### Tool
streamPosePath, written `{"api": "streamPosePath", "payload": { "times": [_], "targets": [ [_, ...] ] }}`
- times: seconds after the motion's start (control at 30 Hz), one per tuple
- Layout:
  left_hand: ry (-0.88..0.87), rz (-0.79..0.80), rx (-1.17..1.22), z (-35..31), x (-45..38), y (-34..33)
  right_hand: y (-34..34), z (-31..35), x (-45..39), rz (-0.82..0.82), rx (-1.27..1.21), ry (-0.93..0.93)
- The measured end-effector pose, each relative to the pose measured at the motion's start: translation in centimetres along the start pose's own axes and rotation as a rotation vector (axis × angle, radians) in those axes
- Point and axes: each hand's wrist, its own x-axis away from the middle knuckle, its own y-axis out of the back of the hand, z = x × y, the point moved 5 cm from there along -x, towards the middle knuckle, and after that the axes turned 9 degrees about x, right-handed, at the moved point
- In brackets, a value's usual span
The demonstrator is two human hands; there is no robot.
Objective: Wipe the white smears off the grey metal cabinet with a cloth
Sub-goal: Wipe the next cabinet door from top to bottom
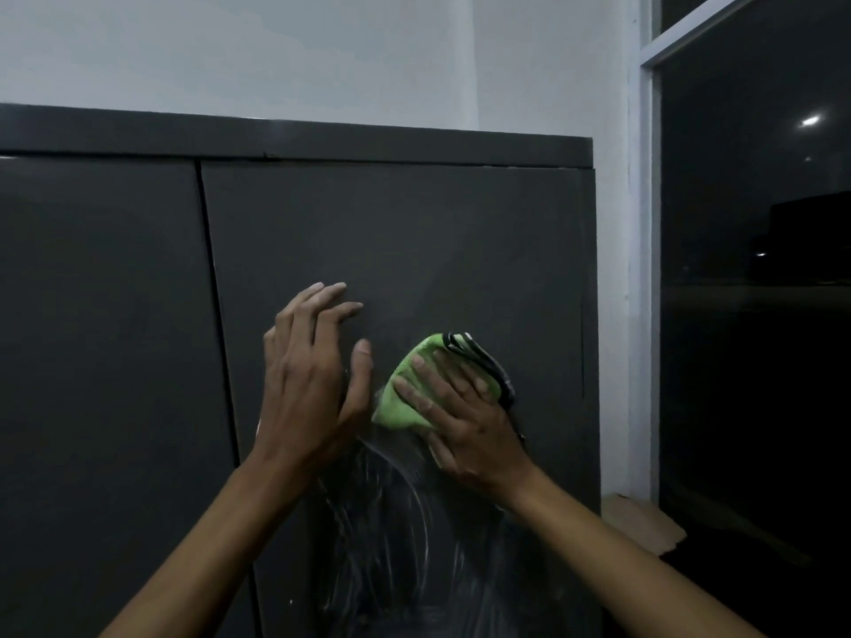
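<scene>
— What have you got on the head camera?

— I'm looking at a grey metal cabinet (391,232) with two doors. My right hand (465,421) presses a folded green cloth (405,402) flat against the right door, fingers (414,398) spread straight over it (the cloth has a black-and-white striped edge at its upper right).

— And the other hand?

— My left hand (308,379) is just left of the cloth, fingers loosely extended and holding nothing; whether the fingertips touch the door, I cannot tell.

— The smears?

— The white smears (396,536) arc across the right door below both hands, between my forearms. Above the cloth the door looks dark and even.

— Anything else?

— A white wall (322,52) behind, and a dark window (755,269) to the right.
</scene>
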Motion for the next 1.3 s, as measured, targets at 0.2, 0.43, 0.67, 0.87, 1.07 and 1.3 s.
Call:
{"api": "streamPosePath", "payload": {
  "times": [0.2,0.43,0.67,0.87,1.07,1.3],
  "targets": [
    [0.014,0.06,-0.01,-1.2,1.7,-0.5,1.8,-7.5,-2.1,-0.15,0.005,-0.303],
    [0.019,0.1,-0.048,-1.1,2.5,0.2,4.4,-17.0,-8.3,-0.182,-0.026,-0.704],
    [0.08,0.086,-0.067,-0.5,3.3,0.9,2.2,-8.7,-8.1,-0.094,0.053,-0.512],
    [0.09,0.042,-0.041,0.0,4.1,1.5,-0.8,1.7,-2.9,0.012,-0.008,0.067],
    [0.091,0.051,-0.033,0.4,4.6,2.3,-1.8,4.3,0.1,0.062,-0.085,0.395],
    [0.109,0.057,-0.068,4.0,4.5,5.5,0.8,-2.7,-7.6,-0.11,0.032,-0.305]
  ]
}}
